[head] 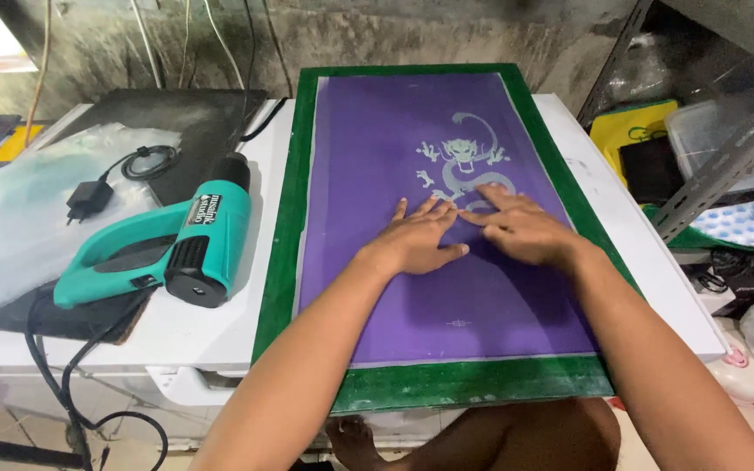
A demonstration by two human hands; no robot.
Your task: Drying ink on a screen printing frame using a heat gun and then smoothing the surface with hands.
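- Screen mesh (447,288): purple fabric, matt and smooth, with a paler grey dragon print (464,161).
- Frame (277,262) around the mesh: green, dull, its coating patchy and worn.
- Heat gun (167,249), left of the frame: teal plastic, slightly glossy, with a black plastic rear.
- Table (194,336) beneath the frame: white, smooth.

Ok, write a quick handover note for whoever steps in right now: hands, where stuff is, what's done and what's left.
Left hand: flat, palm down on the purple screen, holding nothing.
Right hand: flat beside it, fingertips on the lower part of the pale dragon design.
Green frame lies flat on the white table.
Teal heat gun lies to the left, untouched.
Done: screen laid flat.
Left: cannot tell.
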